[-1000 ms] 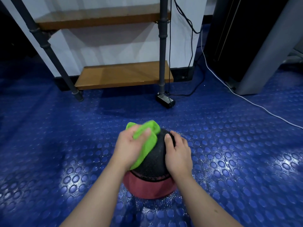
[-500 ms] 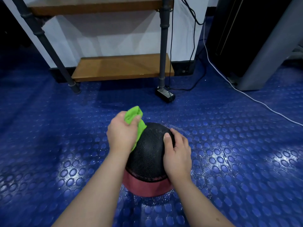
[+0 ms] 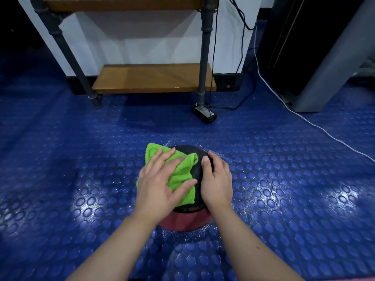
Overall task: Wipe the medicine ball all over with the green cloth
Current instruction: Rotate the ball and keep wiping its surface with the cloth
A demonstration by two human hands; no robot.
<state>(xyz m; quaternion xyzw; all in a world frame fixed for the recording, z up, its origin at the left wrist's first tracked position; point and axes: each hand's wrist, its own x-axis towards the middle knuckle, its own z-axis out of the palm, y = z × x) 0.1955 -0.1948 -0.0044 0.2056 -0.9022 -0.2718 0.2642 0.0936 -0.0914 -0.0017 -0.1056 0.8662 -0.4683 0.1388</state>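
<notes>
- Currently: wiping step under way. The medicine ball sits on the blue studded floor, directly below the camera, in front of a wooden shelf.
- Left hand: fingers spread and straight, palm flat, pressing the green cloth onto the upper left of the ball. No pinch on the cloth; it is held down by pressure alone.
- Right hand: cupped round the ball's right side, thumb lying over the top, fingers bending down the far side. It holds the ball steady.
- Cloth covers the black top-left area. The black strip between the two hands is bare, and the red lower band nearest the camera is also uncovered.
- Underside and far side are hidden; cannot tell their condition.
- Judgement: task partly done at best. Only the upper cap is within reach of the cloth as the ball now lies.
- Next move, as I judge it: sweep the cloth across to the right or down to the red band. The right hand would then have to roll the ball to bring the underside up.
- Caution: cloth may slip under a flat palm on the curve.
</notes>
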